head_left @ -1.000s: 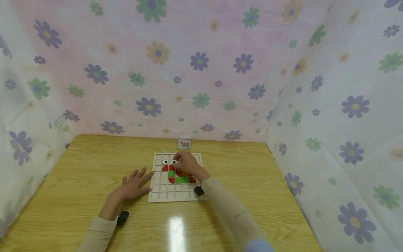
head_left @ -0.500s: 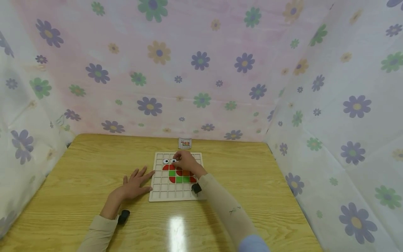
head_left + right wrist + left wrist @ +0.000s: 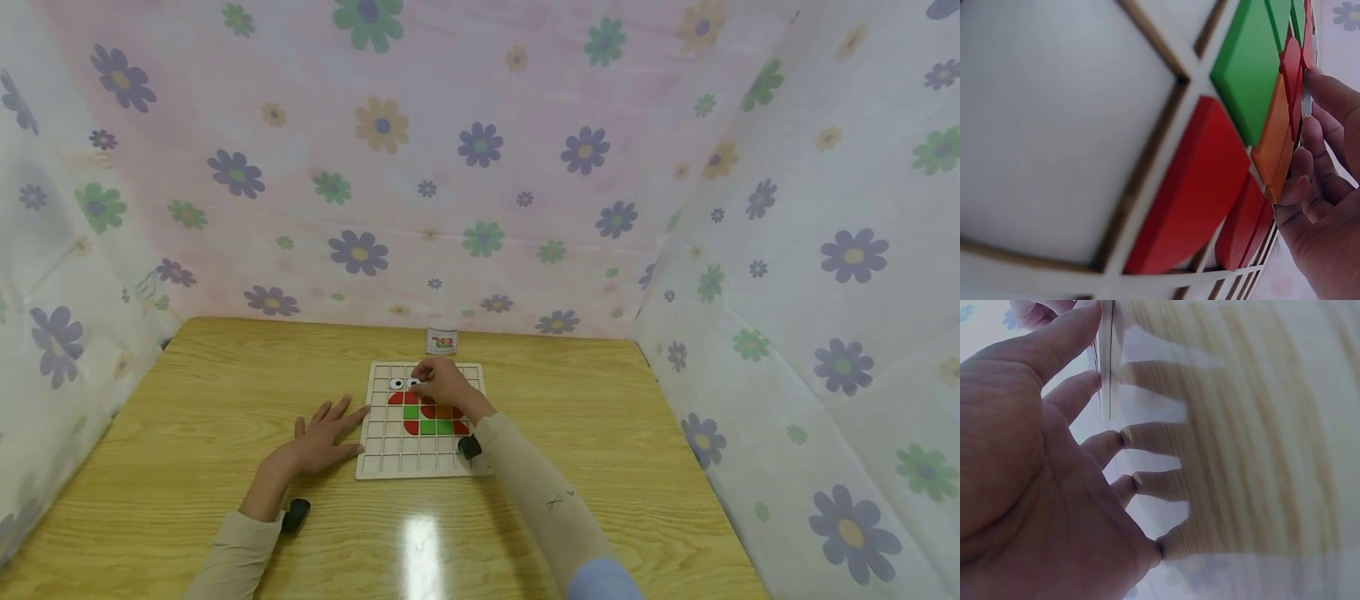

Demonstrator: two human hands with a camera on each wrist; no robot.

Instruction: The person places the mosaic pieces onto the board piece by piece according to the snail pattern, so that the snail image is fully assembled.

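A wooden grid board (image 3: 378, 458) lies on the table with red, green and orange tiles set in its squares. My left hand (image 3: 322, 442) rests spread on the table, thumb and index finger at the board's left edge; the left wrist view shows these fingertips (image 3: 1090, 380) against the edge. With thumb and fingers, my right hand (image 3: 444, 383) pinches a white eye tile (image 3: 412, 382) with a black dot, over the upper part of the board. A second eye tile (image 3: 397, 384) sits just left of it. The right hand and forearm hide part of the board's right side.
A small card (image 3: 442, 342) with a coloured caterpillar-like picture lies behind the board. Flower-printed sheets (image 3: 480, 200) wall in the wooden table (image 3: 585, 400) at the back and sides. In the right wrist view, a green tile (image 3: 1254, 69) and a red tile (image 3: 1191, 194) stand raised above the grid.
My right hand has shifted very slightly on the board, its forearm turning a little, with the eye tile still pinched. The left hand stays where it was.
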